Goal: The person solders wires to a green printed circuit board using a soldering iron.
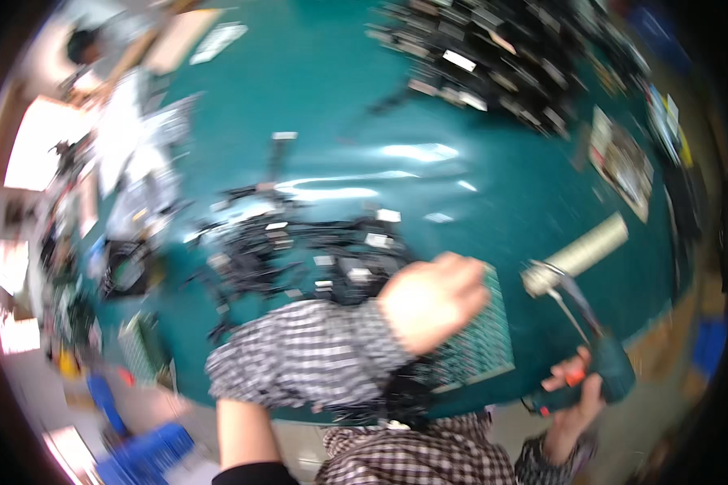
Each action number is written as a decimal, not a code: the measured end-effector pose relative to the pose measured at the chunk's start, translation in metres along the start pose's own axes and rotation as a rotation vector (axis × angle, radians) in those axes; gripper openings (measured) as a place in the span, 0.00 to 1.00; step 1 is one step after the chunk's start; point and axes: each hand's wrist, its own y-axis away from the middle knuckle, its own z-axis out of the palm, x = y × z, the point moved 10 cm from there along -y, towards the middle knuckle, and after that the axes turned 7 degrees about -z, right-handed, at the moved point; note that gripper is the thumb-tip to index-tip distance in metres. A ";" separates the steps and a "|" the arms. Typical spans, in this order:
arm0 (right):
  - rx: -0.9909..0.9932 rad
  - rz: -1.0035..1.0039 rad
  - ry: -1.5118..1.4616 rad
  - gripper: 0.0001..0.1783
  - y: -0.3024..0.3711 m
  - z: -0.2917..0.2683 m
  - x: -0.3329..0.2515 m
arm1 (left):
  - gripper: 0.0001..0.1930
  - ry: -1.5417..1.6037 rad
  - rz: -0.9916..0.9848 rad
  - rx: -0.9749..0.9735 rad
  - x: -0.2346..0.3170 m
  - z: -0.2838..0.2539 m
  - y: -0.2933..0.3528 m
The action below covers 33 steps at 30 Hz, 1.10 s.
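My left hand [435, 305], in a black-and-white checked sleeve, reaches across the front of the green table. Its fingers are curled and blurred; what they hold, if anything, cannot be made out. Just beneath and beside it lies a green, finely patterned panel [493, 339]. Low on the right, my right hand [578, 396] grips a dark green pistol-shaped power tool [613, 368] with a red-orange spot near the fingers. A thin metal rod [570, 315] slants up from near the tool toward a beige cylinder [586, 252] on the table.
Black cabled parts with white tags [299, 250] lie left of my left hand. Many more are heaped in a dark pile [485, 61] at the far right. Clear plastic bags [141, 186] crowd the left side. A blue stool [146, 457] stands on the floor.
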 end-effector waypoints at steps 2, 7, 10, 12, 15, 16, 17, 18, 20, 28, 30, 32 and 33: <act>0.125 0.087 -0.016 0.30 -0.016 -0.028 0.016 | 0.06 0.040 0.009 0.068 -0.001 0.009 0.001; 0.136 0.142 0.130 0.34 -0.038 -0.012 -0.005 | 0.10 -0.035 0.039 0.091 -0.010 0.053 0.000; 0.273 0.044 -0.031 0.28 -0.017 -0.014 -0.022 | 0.14 -0.050 0.149 0.076 -0.002 0.062 -0.011; 0.226 0.023 -0.072 0.27 -0.037 -0.038 -0.005 | 0.16 -0.021 0.158 0.078 -0.001 0.070 -0.014; 0.059 0.073 -0.127 0.26 -0.040 0.002 -0.016 | 0.18 -0.068 0.125 0.059 -0.010 0.063 -0.001; -0.104 0.157 -0.148 0.26 -0.066 0.012 0.017 | 0.17 -0.108 0.042 0.089 -0.025 0.050 0.023; -0.129 0.156 -0.187 0.27 -0.053 -0.001 0.009 | 0.17 -0.092 0.111 0.084 -0.015 0.057 0.008; -0.070 0.123 -0.191 0.27 -0.043 -0.018 0.006 | 0.15 -0.073 0.182 0.089 -0.003 0.064 -0.002; 0.071 0.111 -0.150 0.27 -0.023 -0.028 -0.006 | 0.13 -0.035 0.261 0.109 0.010 0.068 -0.010; 0.321 0.100 0.056 0.32 -0.014 -0.025 -0.003 | 0.08 -0.051 0.053 0.125 -0.001 0.010 0.011; 0.278 0.078 -0.098 0.30 -0.011 -0.025 -0.001 | 0.08 -0.020 0.067 0.120 -0.002 0.003 0.011; 0.154 0.002 -0.133 0.29 -0.009 -0.023 -0.010 | 0.08 0.000 0.049 0.091 -0.002 0.001 0.009; 0.136 -0.027 -0.128 0.28 -0.007 -0.020 -0.015 | 0.09 -0.013 0.040 0.060 -0.002 0.000 0.009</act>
